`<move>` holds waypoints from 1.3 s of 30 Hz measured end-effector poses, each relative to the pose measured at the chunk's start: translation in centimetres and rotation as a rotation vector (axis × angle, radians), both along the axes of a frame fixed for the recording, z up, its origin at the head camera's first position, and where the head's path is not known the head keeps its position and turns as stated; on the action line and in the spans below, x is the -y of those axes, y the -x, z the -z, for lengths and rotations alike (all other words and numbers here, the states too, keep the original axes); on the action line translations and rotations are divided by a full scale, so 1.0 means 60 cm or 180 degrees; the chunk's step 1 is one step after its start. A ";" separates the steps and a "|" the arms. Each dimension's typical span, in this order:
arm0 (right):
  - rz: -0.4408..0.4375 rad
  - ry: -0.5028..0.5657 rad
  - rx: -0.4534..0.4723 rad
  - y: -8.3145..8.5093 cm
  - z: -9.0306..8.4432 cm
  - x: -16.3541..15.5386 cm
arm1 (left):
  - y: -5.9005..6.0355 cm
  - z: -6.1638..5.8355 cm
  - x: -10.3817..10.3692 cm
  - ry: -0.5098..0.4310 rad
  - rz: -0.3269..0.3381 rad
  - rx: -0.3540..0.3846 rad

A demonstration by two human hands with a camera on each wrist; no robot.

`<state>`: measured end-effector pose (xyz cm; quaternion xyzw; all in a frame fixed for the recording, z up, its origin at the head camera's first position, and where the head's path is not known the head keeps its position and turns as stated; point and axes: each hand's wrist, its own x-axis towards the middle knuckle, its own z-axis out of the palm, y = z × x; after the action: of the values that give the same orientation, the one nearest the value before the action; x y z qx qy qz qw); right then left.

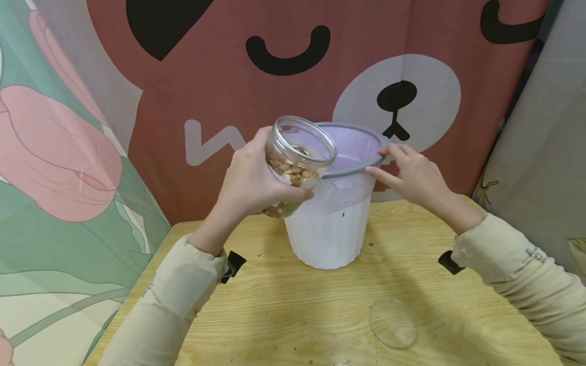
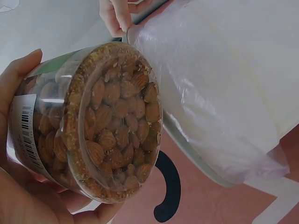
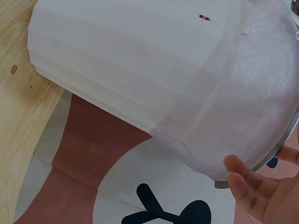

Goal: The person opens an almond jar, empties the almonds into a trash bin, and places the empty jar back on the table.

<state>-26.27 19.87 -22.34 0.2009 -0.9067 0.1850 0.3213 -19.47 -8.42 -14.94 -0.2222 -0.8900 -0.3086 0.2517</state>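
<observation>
The left hand is gripping a clear plastic jar of almonds near the centre of the head view, its fingers curling round the jar's wall while the jar is tilting with its open mouth facing up and toward the camera. In the left wrist view the jar is filling the left half of the frame, its base showing whole almonds and crumbs, with a barcode label at the far left. The jar is sitting just beside, and partly in front of, the rim of a white bin standing on the wooden counter at the centre of the frame. A pale purple liner is folding over the bin's mouth under a grey ring. The right hand is resting on the ring at its right side, its fingers pinching the ring's edge lightly; the right wrist view is showing fingertips at the lower right, touching the liner below the ring. A clear round lid is lying flat on the counter at the lower right, well apart from the bin.
</observation>
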 end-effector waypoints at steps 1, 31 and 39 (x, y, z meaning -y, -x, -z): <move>-0.0001 0.0001 -0.0005 0.000 0.000 0.000 | 0.000 -0.003 0.000 0.0015 -0.0032 0.0022; 0.0021 -0.0018 0.0076 0.000 0.001 0.001 | 0.034 -0.035 0.004 0.0571 -0.0701 0.0006; 0.0040 -0.0047 0.0113 -0.001 0.002 0.000 | 0.040 -0.035 0.005 0.0687 -0.0800 -0.0031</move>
<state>-26.22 19.88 -22.43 0.1942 -0.9149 0.1799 0.3048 -21.88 -8.71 -12.81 -0.1363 -0.9375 -0.1762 0.2673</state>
